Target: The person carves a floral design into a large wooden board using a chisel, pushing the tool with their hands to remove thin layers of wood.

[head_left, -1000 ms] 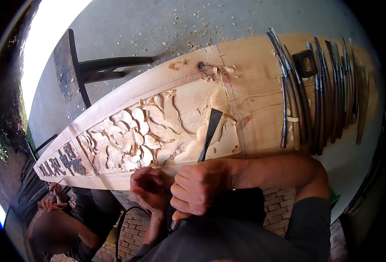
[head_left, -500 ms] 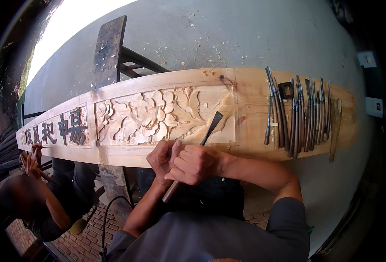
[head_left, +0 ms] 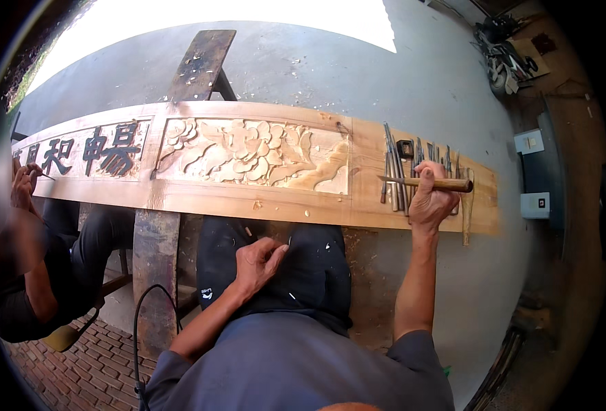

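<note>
My right hand [head_left: 431, 204] is closed round a carving chisel [head_left: 453, 185] with a wooden handle, held crosswise above the row of tools, its narrow end to the left. Beneath and beyond it lie several carving chisels [head_left: 394, 164] on the bare right end of a long wooden board [head_left: 248, 197]. My left hand [head_left: 256, 266] rests over my lap with its fingers curled in. Whether it holds anything is hidden; a small brown tip [head_left: 249, 231] shows just past it. The board's middle panel bears a carved flower relief [head_left: 248, 147] with leaves.
A small dark block-shaped thing [head_left: 405, 148] and a pale flat wooden tool [head_left: 467, 212] lie by the chisels. Trestle benches [head_left: 155, 274] support the board. At the left a co-worker's hand [head_left: 23, 185] holds a thin tool near dark carved characters [head_left: 114, 149]. Wood chips dot the floor.
My hands have parted. The right has swung right to the chisel row, holding a chisel; the left has dropped back to my lap. The view has shifted, showing more of the right side.
</note>
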Demonstrator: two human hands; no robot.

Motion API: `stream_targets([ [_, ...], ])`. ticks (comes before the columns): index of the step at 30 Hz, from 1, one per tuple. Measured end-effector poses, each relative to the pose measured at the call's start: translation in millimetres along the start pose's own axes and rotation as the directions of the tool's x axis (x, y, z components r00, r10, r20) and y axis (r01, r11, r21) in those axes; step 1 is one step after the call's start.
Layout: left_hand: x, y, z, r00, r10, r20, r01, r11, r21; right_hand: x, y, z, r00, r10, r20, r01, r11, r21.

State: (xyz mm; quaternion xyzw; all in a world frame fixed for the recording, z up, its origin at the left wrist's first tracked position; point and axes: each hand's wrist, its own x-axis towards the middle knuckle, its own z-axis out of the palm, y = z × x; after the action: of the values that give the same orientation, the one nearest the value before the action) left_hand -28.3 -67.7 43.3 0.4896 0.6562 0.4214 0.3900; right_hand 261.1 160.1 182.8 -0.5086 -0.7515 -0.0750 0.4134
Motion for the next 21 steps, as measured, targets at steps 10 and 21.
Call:
stream_targets([
  [10, -27, -25, 8, 0.970, 0.092, 0.226, -0.171, 0.918, 0.359, 52, 95, 10, 0.872, 0.487, 0.053, -0.480, 0.827, 0.293],
  [21, -33, -50, 2, 0.960, 0.082, 0.267, -0.196, 0.880, 0.433, 46, 126, 80, 0.900, 0.411, 0.146, -0.427, 0.899, 0.100],
])
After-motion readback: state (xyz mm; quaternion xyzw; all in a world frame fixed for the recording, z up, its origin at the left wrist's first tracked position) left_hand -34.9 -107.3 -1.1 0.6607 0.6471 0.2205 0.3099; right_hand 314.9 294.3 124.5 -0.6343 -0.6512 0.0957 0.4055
